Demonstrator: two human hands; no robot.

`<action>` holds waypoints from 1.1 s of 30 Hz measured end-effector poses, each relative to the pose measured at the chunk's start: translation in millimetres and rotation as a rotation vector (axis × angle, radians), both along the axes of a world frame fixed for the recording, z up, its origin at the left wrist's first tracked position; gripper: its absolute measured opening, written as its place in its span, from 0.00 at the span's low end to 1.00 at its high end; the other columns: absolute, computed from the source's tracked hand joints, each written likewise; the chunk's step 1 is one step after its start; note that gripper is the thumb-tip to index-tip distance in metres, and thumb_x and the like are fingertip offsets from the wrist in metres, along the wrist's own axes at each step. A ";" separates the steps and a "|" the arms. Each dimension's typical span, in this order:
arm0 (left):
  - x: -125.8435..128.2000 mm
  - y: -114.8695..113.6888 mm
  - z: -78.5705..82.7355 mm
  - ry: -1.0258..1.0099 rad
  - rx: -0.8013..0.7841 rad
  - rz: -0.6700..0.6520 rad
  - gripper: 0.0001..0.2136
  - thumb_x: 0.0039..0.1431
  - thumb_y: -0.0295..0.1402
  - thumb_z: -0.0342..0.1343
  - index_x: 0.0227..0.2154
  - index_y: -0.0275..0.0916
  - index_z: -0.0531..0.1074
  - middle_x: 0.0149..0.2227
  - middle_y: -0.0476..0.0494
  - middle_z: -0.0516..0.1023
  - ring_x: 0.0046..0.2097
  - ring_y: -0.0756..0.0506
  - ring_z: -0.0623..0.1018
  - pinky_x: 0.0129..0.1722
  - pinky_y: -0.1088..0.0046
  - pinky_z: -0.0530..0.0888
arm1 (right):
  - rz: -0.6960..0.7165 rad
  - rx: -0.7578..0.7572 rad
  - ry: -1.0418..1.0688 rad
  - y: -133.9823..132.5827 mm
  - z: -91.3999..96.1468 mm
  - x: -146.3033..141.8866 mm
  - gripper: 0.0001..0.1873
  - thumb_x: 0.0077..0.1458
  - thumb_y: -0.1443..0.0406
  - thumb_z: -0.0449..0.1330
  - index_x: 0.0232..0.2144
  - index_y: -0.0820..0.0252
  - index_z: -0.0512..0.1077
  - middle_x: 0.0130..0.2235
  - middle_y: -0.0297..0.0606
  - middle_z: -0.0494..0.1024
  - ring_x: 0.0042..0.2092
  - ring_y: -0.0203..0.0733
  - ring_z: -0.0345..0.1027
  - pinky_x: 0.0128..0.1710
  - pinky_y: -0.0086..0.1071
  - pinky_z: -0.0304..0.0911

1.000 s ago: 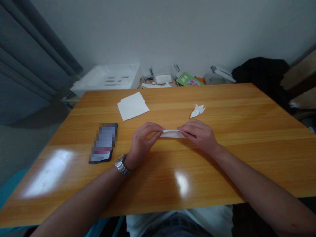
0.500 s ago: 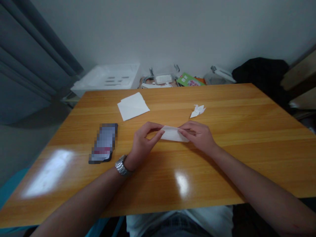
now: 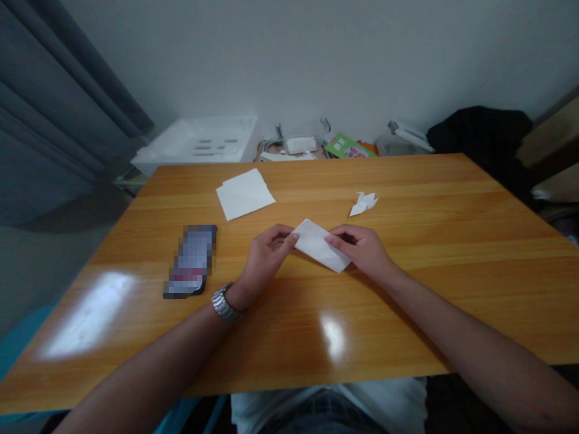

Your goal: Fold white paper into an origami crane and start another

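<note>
A folded white sheet of paper is held between my two hands, tilted over the middle of the table. My left hand pinches its left corner between thumb and fingers; a metal watch is on that wrist. On the other side, my right hand grips the right edge, thumb on top and fingers behind. Beyond my right hand lies a small folded paper bird. Several loose white sheets lie stacked unevenly past my left hand.
A phone with a blurred screen lies left of my left hand on the wooden table. Behind the far edge are a white tray, a green booklet and a black cloth-like heap. A grey curtain hangs at left.
The folded paper has turned and tilted, so more of its face shows and its lower right corner points toward me. Both hands keep their hold and have shifted only slightly.
</note>
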State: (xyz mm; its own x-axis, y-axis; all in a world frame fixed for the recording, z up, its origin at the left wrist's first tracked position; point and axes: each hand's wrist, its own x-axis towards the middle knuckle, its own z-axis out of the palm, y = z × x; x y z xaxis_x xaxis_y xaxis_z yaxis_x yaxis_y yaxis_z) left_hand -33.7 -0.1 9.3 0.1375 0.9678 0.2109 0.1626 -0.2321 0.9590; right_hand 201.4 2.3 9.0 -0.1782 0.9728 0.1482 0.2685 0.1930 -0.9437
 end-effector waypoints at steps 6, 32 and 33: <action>0.9 -0.2 -0.4 -0.032 -0.014 0.008 0.13 0.62 0.43 0.63 0.35 0.36 0.76 0.35 0.44 0.81 0.37 0.48 0.79 0.37 0.75 0.76 | 0.021 -0.060 0.029 0.6 -1.4 -2.1 0.15 0.56 0.52 0.67 0.32 0.59 0.80 0.31 0.36 0.81 0.30 0.38 0.68 0.31 0.32 0.61; 4.6 -6.5 4.0 0.112 -0.093 -0.249 0.11 0.62 0.39 0.60 0.32 0.35 0.74 0.30 0.47 0.77 0.31 0.51 0.74 0.30 0.78 0.69 | 0.141 -0.071 0.051 -8.5 2.0 -12.1 0.12 0.62 0.57 0.61 0.32 0.58 0.76 0.32 0.33 0.76 0.34 0.38 0.67 0.35 0.31 0.60; 4.7 -6.7 4.5 0.118 -0.092 -0.248 0.11 0.61 0.39 0.60 0.32 0.35 0.74 0.30 0.47 0.76 0.31 0.51 0.74 0.30 0.78 0.69 | 0.133 -0.071 0.050 -8.9 1.6 -12.9 0.12 0.62 0.57 0.61 0.32 0.58 0.75 0.31 0.33 0.75 0.34 0.38 0.66 0.35 0.31 0.59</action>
